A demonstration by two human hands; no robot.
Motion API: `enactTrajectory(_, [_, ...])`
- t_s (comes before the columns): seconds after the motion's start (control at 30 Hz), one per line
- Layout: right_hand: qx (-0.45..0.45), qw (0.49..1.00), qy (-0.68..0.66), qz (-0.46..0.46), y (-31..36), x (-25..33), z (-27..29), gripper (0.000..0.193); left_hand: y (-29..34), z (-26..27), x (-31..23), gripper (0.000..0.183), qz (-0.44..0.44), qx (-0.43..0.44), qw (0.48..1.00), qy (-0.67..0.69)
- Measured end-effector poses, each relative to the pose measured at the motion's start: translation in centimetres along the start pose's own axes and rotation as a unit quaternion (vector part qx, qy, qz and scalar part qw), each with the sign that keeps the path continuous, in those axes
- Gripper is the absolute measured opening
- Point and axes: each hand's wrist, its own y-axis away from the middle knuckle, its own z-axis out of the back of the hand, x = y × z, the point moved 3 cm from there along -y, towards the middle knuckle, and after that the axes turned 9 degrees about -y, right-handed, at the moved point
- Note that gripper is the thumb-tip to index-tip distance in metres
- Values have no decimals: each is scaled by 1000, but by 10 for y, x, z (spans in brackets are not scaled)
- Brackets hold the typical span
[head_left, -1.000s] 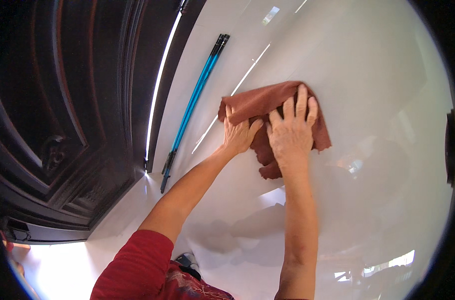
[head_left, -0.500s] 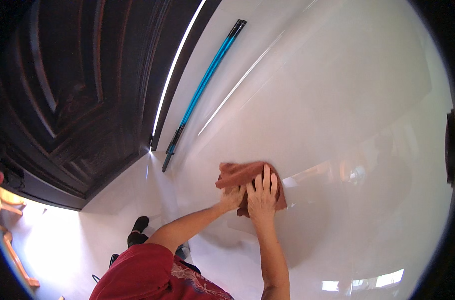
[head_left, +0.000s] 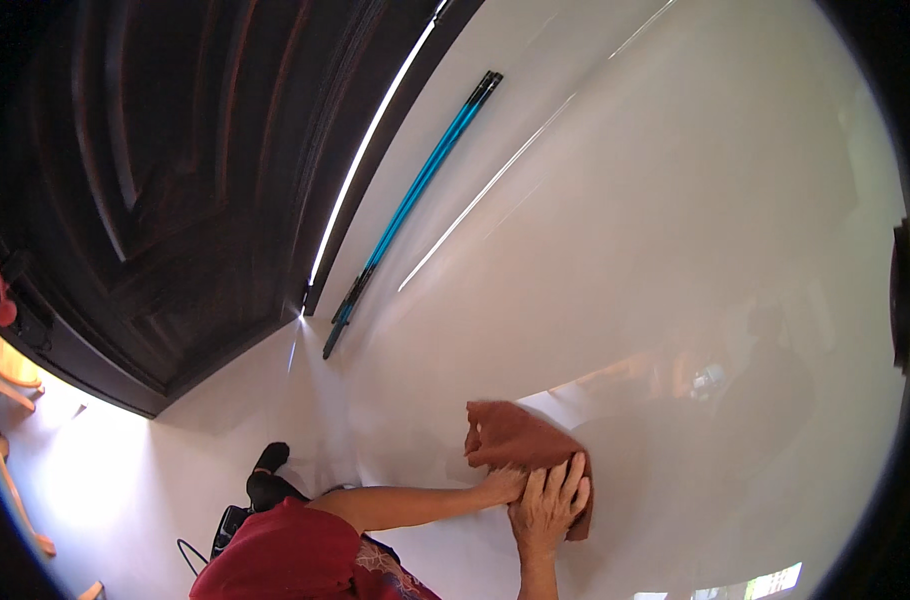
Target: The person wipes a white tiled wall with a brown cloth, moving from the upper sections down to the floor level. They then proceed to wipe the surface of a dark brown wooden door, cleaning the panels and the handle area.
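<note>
A reddish-brown cloth (head_left: 530, 435) lies partly bunched on a glossy pale surface, its upper left corner ragged and folded. My right hand (head_left: 545, 505) presses flat on the cloth's lower right part, fingers apart and stretched out. Close beside it, my left hand (head_left: 502, 487) is at the cloth's lower edge with its fingers curled into the fabric. The fingertips of the left hand are hidden by the cloth and the right hand.
Blue poles with black ends (head_left: 420, 190) are near the dark panelled door (head_left: 205, 170) at left. A bright slit of light runs along the door's edge. My foot in black (head_left: 272, 460) shows at lower left, near wooden furniture legs (head_left: 20, 490).
Both hands and the cloth have come nearer to me and slightly right across the surface. My left forearm now lies more level. The whole view has shifted a little.
</note>
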Motion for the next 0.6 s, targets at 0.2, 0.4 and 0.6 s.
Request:
enactTrajectory(0.2, [-178,974,-124,58,-105,4,40,26,-95,52,71,44,-154,-244,957,-32])
enactTrajectory(0.4, [-274,960,9,-57,-150,-19,55,28,-183,217,30,36,-7,-421,907,-9])
enactTrajectory(0.6, [-274,928,189,-170,-186,-18,54,31,-236,335,65,39,21,-458,888,-23])
